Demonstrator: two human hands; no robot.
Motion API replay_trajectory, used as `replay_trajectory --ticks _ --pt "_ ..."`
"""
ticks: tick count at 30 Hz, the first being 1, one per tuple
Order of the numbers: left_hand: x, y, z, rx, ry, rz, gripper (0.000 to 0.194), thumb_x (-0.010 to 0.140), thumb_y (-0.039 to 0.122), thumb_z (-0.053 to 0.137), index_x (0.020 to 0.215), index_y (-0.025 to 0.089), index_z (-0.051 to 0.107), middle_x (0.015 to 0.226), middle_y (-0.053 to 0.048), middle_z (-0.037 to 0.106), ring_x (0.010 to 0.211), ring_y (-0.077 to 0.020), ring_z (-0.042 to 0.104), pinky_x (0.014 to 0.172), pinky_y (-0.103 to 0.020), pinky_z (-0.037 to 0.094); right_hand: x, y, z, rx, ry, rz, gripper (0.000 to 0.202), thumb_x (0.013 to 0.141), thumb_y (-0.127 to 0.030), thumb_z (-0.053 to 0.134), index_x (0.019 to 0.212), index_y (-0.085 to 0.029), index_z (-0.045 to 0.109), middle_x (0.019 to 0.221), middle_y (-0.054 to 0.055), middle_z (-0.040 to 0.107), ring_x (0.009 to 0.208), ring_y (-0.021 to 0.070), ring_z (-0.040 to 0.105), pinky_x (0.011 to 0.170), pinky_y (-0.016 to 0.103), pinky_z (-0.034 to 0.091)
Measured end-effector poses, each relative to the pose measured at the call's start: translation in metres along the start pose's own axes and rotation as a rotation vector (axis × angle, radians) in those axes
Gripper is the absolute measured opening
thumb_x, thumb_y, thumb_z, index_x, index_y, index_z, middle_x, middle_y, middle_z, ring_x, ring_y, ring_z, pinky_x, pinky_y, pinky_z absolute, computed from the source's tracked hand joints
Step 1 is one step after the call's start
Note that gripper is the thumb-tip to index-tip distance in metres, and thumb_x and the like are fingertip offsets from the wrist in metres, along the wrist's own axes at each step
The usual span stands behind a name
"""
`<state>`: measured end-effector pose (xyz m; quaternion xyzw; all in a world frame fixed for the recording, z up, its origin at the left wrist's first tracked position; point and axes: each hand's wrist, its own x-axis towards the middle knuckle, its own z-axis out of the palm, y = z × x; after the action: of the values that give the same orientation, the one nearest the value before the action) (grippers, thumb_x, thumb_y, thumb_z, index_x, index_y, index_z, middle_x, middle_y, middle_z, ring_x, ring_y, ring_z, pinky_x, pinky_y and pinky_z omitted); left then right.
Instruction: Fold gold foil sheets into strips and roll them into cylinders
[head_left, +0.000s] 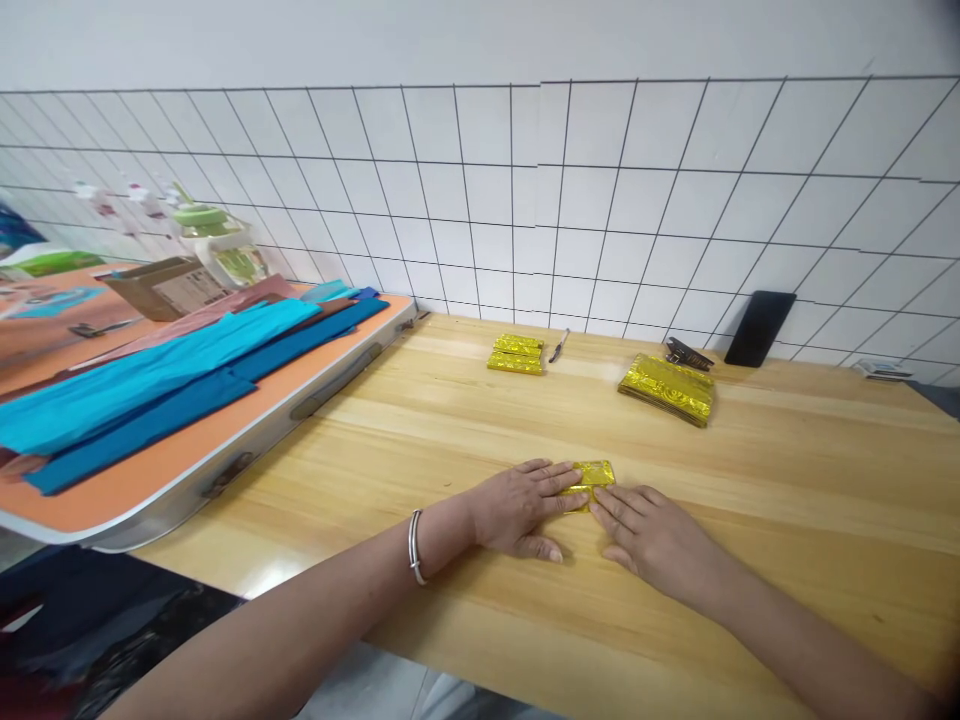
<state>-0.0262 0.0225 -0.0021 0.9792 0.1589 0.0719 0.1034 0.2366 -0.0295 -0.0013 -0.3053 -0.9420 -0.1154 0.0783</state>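
A small piece of shiny gold foil paper (596,473) lies on the wooden table (420,420) between my hands. My left hand (525,508) rests flat on its left part, fingers stretched out and thumb apart. The fingertips of my right hand (645,535) touch its lower right edge, with the fingers extended and lying low. Part of the foil is hidden under my fingers. Farther back sit a small gold foil bundle (516,355) and, to the right, a thicker stack of gold foil sheets (667,387).
Behind the foil are a pen (559,346), a dark clip (688,355) and a black phone (760,328) leaning on the tiled wall (495,190). At left, an orange-topped table (180,440) holds blue fabric strips (165,365), a cardboard box (166,288) and a green-lidded bottle (225,245).
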Motion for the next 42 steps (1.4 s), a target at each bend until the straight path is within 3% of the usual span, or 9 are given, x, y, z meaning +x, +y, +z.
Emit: replay_trajectory --ticks 12,20,24,27,32,37,42 --pt "0.000 0.003 0.000 -0.001 0.001 -0.009 0.079 0.081 0.064 0.043 0.142 0.018 0.023 0.149 -0.014 0.020 0.137 -0.0297 0.018 0.110 -0.045 0.016 -0.024 0.012 -0.005 0.014 0.001 0.084 0.036 0.090 -0.037 0.048 0.120 -0.022 0.058 0.126 0.006 0.057 0.122 0.0257 0.044 0.095 0.044 0.039" --pt "0.000 0.005 -0.002 -0.002 0.033 0.007 0.077 0.082 0.064 0.042 0.142 0.018 0.025 0.148 -0.014 0.023 0.136 -0.0295 0.021 0.110 -0.044 0.017 -0.046 0.016 -0.004 0.033 -0.008 0.200 0.042 0.089 -0.035 0.047 0.129 -0.025 0.049 0.132 0.005 0.052 0.123 0.0239 0.044 0.098 0.044 0.041" --pt "-0.001 0.005 -0.002 -0.002 0.048 0.009 0.077 0.081 0.064 0.042 0.141 0.019 0.026 0.148 -0.014 0.024 0.136 -0.0298 0.021 0.110 -0.044 0.017 -0.028 0.009 -0.014 0.072 0.057 0.280 0.041 0.091 -0.031 0.042 0.132 -0.023 0.047 0.134 0.007 0.049 0.125 0.0225 0.043 0.101 0.042 0.040" --pt "-0.002 0.005 -0.001 -0.003 0.051 0.005 0.077 0.081 0.065 0.042 0.141 0.018 0.027 0.148 -0.014 0.024 0.136 -0.0301 0.021 0.110 -0.045 0.017 -0.001 -0.002 -0.021 0.129 0.025 0.291 0.051 0.093 -0.033 0.037 0.141 -0.018 0.031 0.142 0.009 0.038 0.131 0.0214 0.033 0.105 0.041 0.036" --pt "0.000 0.006 -0.003 0.010 0.043 0.001 0.076 0.082 0.065 0.041 0.141 0.019 0.027 0.149 -0.013 0.022 0.137 -0.0296 0.018 0.110 -0.044 0.016 0.033 -0.014 -0.006 0.157 -0.074 0.204 0.067 0.091 -0.046 0.036 0.144 -0.010 0.018 0.150 0.014 0.017 0.137 0.0245 0.015 0.110 0.044 0.026" --pt "0.000 0.004 -0.003 0.013 0.029 0.008 0.078 0.081 0.064 0.043 0.142 0.020 0.024 0.150 -0.011 0.016 0.139 -0.0268 0.012 0.112 -0.043 0.012 0.031 -0.008 0.018 0.160 -0.125 0.178 0.081 0.089 -0.055 0.034 0.145 -0.006 0.004 0.150 0.018 0.009 0.138 0.0281 0.010 0.111 0.046 0.022" --pt "-0.007 0.004 -0.006 -0.025 0.036 0.023 0.076 0.083 0.060 0.044 0.142 0.018 0.022 0.149 -0.012 0.021 0.138 -0.0259 0.015 0.112 -0.041 0.013 0.026 -0.006 0.019 0.151 -0.127 0.161 0.082 0.088 -0.058 0.033 0.145 -0.008 0.001 0.151 0.016 0.004 0.138 0.0292 0.006 0.111 0.046 0.021"
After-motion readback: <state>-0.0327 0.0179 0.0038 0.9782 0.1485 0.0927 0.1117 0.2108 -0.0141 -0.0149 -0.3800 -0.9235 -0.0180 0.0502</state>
